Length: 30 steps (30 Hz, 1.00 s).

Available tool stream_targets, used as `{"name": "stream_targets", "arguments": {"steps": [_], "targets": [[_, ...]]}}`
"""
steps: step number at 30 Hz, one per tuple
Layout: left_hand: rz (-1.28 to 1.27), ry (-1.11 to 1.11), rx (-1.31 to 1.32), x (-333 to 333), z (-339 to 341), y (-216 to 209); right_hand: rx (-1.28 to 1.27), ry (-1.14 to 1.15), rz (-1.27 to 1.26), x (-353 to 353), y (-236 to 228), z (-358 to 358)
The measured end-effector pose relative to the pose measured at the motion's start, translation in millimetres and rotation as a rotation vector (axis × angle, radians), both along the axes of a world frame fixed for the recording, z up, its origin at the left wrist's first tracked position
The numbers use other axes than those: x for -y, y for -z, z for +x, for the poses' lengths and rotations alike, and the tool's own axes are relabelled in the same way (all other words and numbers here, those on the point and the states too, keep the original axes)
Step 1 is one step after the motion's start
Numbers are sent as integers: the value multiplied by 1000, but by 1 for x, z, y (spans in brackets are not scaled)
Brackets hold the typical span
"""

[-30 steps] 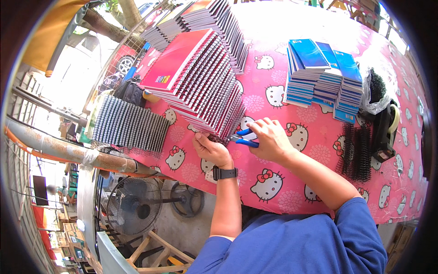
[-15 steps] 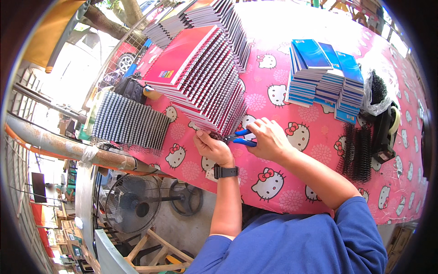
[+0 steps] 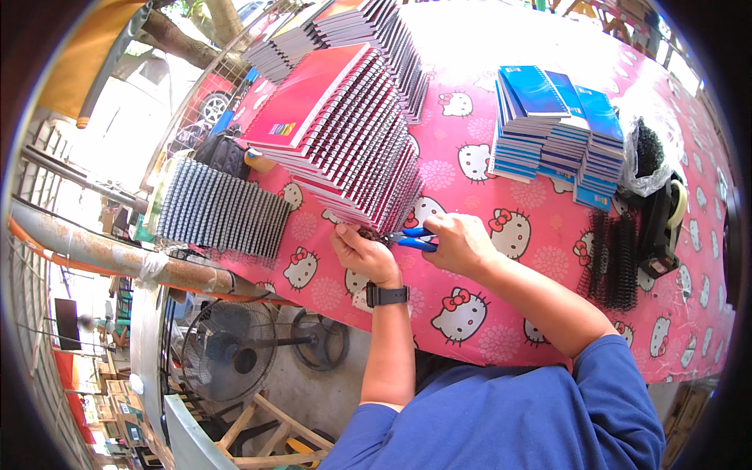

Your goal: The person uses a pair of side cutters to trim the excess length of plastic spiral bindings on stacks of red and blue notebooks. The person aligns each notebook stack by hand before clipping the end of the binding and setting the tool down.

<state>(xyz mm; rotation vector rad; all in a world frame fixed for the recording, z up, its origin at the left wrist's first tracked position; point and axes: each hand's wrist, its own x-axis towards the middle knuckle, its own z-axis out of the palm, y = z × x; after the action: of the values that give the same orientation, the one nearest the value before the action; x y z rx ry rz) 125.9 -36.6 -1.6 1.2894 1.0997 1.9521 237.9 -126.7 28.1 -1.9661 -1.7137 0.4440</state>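
A tall stack of red spiral notebooks stands in front of me on the pink table, its coils turned toward the right. At its low near corner, my left hand is closed with the thumb up, on what looks like the edge of a spiral notebook; the fingertips are partly hidden. My right hand grips blue-handled pliers, the handles squeezed close together. Their dark jaws point left and meet a dark bit of coil beside my left fingers; what exactly they bite is too small to tell.
Left of the stack lies a block of light wire-bound pieces. More notebooks stand behind. Blue notebooks are piled at the right, near black coils and a tape dispenser. A fan stands below the table's left edge.
The plier handles have come closer together as my right hand tightened and moved slightly left. My left hand stays at the stack's corner.
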Motion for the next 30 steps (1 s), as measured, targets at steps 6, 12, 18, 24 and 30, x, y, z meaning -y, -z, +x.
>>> {"name": "stream_targets", "arguments": {"steps": [6, 12, 18, 24, 30], "targets": [[3, -2, -13, 0, 0, -1, 98, 18, 181, 2, 4, 1], [16, -2, -26, -1, 0, -2, 201, 19, 317, 2, -2, 3], [34, -26, -15, -1, 2, -3, -21, -7, -76, 6, -2, 6], [0, -59, -72, -2, 0, -2, 240, 55, 333, 6, 12, 11], [-18, -54, -48, -2, 1, -1, 207, 21, 233, 3, 14, 4]]}}
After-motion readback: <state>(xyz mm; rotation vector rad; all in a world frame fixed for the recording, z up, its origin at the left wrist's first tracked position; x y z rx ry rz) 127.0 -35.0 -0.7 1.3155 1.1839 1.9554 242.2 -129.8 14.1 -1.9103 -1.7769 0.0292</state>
